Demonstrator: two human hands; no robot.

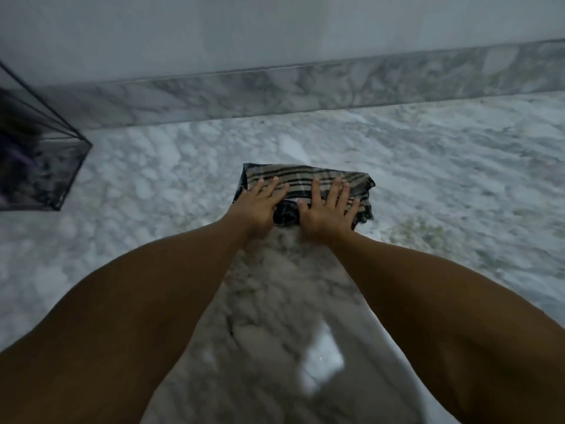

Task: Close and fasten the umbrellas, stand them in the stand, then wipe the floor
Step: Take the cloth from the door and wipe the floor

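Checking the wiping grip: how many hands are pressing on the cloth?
2. The left hand lies flat on the left part of the striped cloth; the right hand lies flat on its right part, fingers spread. None hidden.

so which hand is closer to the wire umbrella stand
Left. The left hand presses the striped cloth on the side toward the stand; the right hand presses farther away.

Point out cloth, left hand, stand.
cloth (308, 175): head view, on its striped top between the hands.
left hand (260, 206): head view, on the back of the hand.
stand (72, 171): head view, on its near right wall.
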